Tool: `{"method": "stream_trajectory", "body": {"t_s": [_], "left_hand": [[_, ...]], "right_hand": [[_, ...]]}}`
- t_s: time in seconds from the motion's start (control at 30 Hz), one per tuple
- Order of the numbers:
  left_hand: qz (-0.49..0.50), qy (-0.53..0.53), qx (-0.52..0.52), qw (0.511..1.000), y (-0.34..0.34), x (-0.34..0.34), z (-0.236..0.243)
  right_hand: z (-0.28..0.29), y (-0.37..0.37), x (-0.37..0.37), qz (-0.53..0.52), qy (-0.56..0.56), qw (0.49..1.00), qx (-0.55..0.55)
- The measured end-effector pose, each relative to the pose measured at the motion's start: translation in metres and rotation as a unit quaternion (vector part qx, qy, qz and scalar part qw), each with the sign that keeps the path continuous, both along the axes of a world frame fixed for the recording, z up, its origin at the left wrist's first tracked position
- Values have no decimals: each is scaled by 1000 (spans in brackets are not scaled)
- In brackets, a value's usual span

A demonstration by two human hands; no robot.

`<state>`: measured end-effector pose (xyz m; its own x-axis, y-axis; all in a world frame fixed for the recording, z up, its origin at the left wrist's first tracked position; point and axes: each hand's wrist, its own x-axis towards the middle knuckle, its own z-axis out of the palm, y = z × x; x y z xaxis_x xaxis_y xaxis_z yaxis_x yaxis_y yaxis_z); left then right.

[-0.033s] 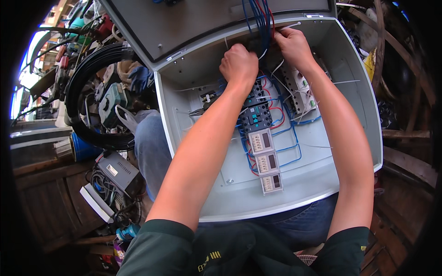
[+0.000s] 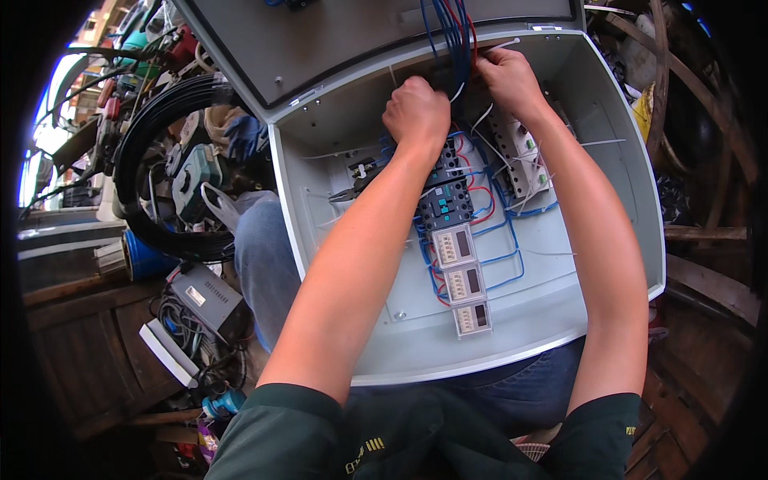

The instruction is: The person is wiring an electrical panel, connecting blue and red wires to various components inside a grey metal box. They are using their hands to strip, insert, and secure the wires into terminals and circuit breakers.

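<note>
At the far wall of an open grey electrical enclosure (image 2: 376,364), a bundle of blue and red wires (image 2: 455,40) hangs down from the lid. My left hand (image 2: 417,112) is closed just left of the bundle; its fingertips are hidden from view. To the bundle's right, my right hand (image 2: 510,78) is closed in a pinch beside a white cable tie (image 2: 504,44) that sticks out above the fingers. Another bit of white strip (image 2: 458,94) shows against the wires between both hands. Below my left wrist sit black contactors (image 2: 445,206) with blue and red wiring.
Three clear-cased digital timers or counters (image 2: 462,282) line the box's near half. A white terminal rail (image 2: 524,160) stands right. Dark pliers-like jaws (image 2: 346,194) lie left of the contactors. Outside are a black cable coil (image 2: 132,172) and a grey power unit (image 2: 204,296).
My left hand has shifted very slightly to the right. The white tie above my right hand has moved a touch to the left.
</note>
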<state>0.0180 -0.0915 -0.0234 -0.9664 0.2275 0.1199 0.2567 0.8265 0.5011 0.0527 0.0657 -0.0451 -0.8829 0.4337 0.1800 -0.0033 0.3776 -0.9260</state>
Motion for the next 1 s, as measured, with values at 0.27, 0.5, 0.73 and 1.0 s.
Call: {"method": "stream_trajectory", "body": {"t_s": [0.27, 0.5, 0.73, 1.0], "left_hand": [[2, 23, -87, 996, 12, -9, -3], [-11, 87, -131, 987, 9, -15, -2], [7, 78, -123, 989, 13, -10, -4], [-69, 47, 20, 996, -2, -4, 0]], "right_hand": [[-8, 5, -11, 57, 10, 993, -103], [-5, 4, -10, 56, -5, 996, -75], [-14, 9, -18, 44, -18, 996, -69], [3, 20, -5, 62, -1, 990, -123]]}}
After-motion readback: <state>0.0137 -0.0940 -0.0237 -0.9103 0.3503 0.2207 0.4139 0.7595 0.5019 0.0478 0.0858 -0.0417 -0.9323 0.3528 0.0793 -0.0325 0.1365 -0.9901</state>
